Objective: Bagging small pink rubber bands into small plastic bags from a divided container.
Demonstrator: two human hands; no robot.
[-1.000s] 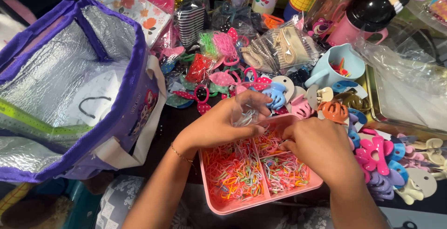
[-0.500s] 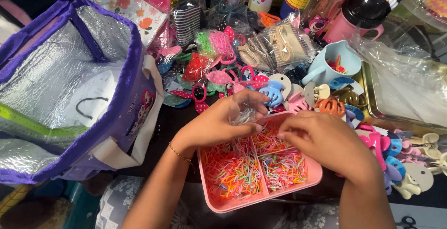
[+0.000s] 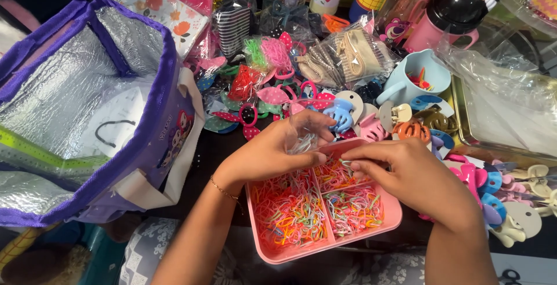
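Observation:
A pink divided tray (image 3: 264,251) sits in front of me, its compartments full of tiny coloured elastic bands (image 3: 290,215). My left hand (image 3: 272,154) hovers over the tray's far left corner and grips a small clear plastic bag (image 3: 304,140) holding a few bands. My right hand (image 3: 406,175) rests over the tray's far right compartment, thumb and forefinger pinched on a few small bands (image 3: 348,165) close to the bag's mouth.
An open purple insulated bag (image 3: 87,105) with silver lining stands at the left. Hair claws (image 3: 342,114), bows and packets crowd the far side. A light blue cup (image 3: 415,79), bottles (image 3: 452,12) and a plastic-covered metal tray (image 3: 464,128) lie at the right.
My right hand lifted out of the far right compartment and now pinches a few bands beside the bag. My left hand kept the bag nearly still.

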